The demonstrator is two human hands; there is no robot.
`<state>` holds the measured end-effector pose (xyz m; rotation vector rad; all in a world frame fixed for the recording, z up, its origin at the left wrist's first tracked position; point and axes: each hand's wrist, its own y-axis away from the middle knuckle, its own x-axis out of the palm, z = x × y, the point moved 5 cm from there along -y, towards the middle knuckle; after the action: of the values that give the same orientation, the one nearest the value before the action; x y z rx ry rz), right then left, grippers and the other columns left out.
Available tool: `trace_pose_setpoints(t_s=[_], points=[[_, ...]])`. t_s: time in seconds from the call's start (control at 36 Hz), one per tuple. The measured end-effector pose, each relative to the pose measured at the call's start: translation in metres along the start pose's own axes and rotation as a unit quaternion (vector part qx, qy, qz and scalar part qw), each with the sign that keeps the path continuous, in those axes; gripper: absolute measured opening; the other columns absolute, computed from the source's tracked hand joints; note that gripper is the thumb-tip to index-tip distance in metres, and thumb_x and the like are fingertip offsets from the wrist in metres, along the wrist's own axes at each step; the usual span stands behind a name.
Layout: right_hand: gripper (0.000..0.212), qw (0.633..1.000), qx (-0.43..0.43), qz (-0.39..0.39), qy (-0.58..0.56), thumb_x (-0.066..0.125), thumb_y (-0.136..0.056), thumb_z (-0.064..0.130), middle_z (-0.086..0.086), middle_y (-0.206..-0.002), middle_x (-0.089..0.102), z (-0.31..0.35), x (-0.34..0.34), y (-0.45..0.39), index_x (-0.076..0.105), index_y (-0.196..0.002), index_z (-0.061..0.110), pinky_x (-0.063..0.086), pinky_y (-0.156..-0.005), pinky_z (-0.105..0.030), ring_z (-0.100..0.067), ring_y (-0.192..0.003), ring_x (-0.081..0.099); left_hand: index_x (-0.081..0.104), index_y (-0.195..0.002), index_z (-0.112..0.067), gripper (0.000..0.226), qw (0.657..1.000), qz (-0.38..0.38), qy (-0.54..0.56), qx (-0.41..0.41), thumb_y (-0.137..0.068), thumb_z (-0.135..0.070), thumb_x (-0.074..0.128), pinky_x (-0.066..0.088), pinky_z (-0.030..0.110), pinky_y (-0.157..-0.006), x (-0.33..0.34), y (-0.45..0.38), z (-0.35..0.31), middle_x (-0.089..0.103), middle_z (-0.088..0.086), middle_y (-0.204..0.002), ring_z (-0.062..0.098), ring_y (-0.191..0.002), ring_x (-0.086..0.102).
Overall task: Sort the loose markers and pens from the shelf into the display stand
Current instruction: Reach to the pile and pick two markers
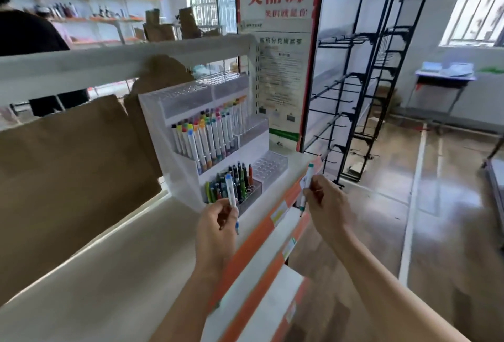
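Head view: left hand (218, 221) grips one blue-capped marker (231, 200) just before the stand (191, 134); right hand (324, 202) pinches one teal-capped marker (306, 189) over the shelf (81, 273) edge. Risk: right marker slips, falls to floor. Stand's marker tiers: one filled, others bare.

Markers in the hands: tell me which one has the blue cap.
The marker gripped by the left hand; its top cap is blue, while the right hand's marker is capped teal.
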<state>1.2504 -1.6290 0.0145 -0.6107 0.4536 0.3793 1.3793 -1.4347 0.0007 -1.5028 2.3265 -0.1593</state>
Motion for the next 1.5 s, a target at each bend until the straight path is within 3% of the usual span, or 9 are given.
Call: trace_pose_setpoints(t_s=[0.17,0.25,0.44,0.64,0.78,1.0,1.28,1.44,1.5], points=[[0.025,0.999,-0.009,0.027,-0.032,0.061,-0.088,0.010,0.011,-0.055,0.042,-0.017,0.021,-0.055,0.045,-0.074,0.025,0.035,-0.054,-0.031,-0.003,-0.049,0.042,0.062,-0.084,-0.024,0.014,0.999,-0.034,-0.033,0.007,-0.093,-0.015,0.057,0.045,0.023,-0.056,0.033,-0.039,0.002,0.063,0.002,-0.070,0.002,-0.053,0.052],[0.023,0.998,-0.038,0.048,-0.026,0.061,-0.089,0.009,0.012,-0.056,0.042,-0.018,0.025,-0.087,0.046,-0.075,0.018,0.030,-0.049,-0.017,0.003,-0.051,0.048,0.063,-0.087,-0.023,0.010,0.997,-0.066,-0.050,0.003,-0.093,-0.018,0.057,0.047,0.030,-0.062,0.050,-0.058,0.000,0.063,-0.001,-0.072,0.006,-0.060,0.055],[0.013,0.988,-0.114,0.106,-0.013,0.058,-0.090,0.016,0.008,-0.066,0.050,-0.027,0.036,-0.160,0.049,-0.082,0.020,0.032,-0.048,-0.024,-0.019,-0.062,0.048,0.061,-0.080,-0.016,0.018,0.988,-0.121,-0.097,-0.003,-0.094,-0.024,0.054,0.045,0.036,-0.058,0.091,-0.095,-0.005,0.057,0.000,-0.068,0.021,-0.062,0.054],[0.017,0.975,-0.171,0.122,-0.073,0.056,-0.093,0.019,0.006,-0.063,0.051,-0.026,0.053,-0.216,0.050,-0.077,0.016,0.032,-0.047,-0.021,-0.010,-0.054,0.044,0.061,-0.081,-0.013,0.014,0.971,-0.194,-0.139,0.002,-0.094,-0.017,0.056,0.036,0.012,-0.054,0.115,-0.117,-0.023,0.059,-0.002,-0.068,0.002,-0.061,0.053],[0.015,0.966,-0.179,0.127,-0.139,0.057,-0.092,0.015,0.005,-0.069,0.054,-0.007,0.070,-0.242,0.053,-0.078,0.014,0.037,-0.053,-0.029,-0.012,-0.059,0.049,0.063,-0.091,-0.012,0.016,0.968,-0.221,-0.116,-0.010,-0.094,-0.024,0.053,0.041,0.029,-0.057,0.122,-0.136,-0.020,0.064,0.004,-0.077,0.016,-0.062,0.054],[0.016,0.955,-0.197,0.116,-0.190,0.056,-0.093,0.014,0.011,-0.065,0.050,0.025,0.100,-0.273,0.048,-0.079,0.018,0.032,-0.050,-0.015,-0.003,-0.056,0.042,0.056,-0.077,-0.012,0.020,0.967,-0.225,-0.121,0.012,-0.096,-0.019,0.051,0.035,0.033,-0.058,0.123,-0.168,-0.025,0.057,0.007,-0.071,0.020,-0.062,0.050],[0.011,0.944,-0.236,0.145,-0.180,0.055,-0.094,0.015,-0.007,-0.078,0.062,0.044,0.133,-0.302,0.055,-0.088,0.006,0.047,-0.059,-0.039,-0.026,-0.068,0.056,0.055,-0.078,-0.015,0.015,0.958,-0.241,-0.155,0.007,-0.092,-0.012,0.057,0.034,0.010,-0.055,0.124,-0.192,-0.017,0.052,-0.005,-0.070,0.005,-0.061,0.045],[0.015,0.928,-0.254,0.203,-0.183,0.055,-0.094,0.015,0.005,-0.073,0.056,0.044,0.156,-0.311,0.044,-0.083,0.018,0.033,-0.048,-0.013,-0.007,-0.059,0.048,0.058,-0.079,-0.013,0.012,0.950,-0.262,-0.170,-0.003,-0.091,-0.009,0.057,0.036,0.016,-0.056,0.130,-0.196,-0.013,0.056,-0.005,-0.069,0.005,-0.063,0.050],[0.016,0.919,-0.262,0.231,-0.182,0.054,-0.095,0.016,0.004,-0.075,0.059,0.043,0.164,-0.312,0.043,-0.084,0.020,0.032,-0.048,-0.015,-0.007,-0.059,0.048,0.061,-0.087,-0.014,0.006,0.945,-0.271,-0.184,-0.013,-0.092,-0.012,0.058,0.040,0.019,-0.062,0.134,-0.199,-0.012,0.061,-0.004,-0.076,0.007,-0.071,0.056]])
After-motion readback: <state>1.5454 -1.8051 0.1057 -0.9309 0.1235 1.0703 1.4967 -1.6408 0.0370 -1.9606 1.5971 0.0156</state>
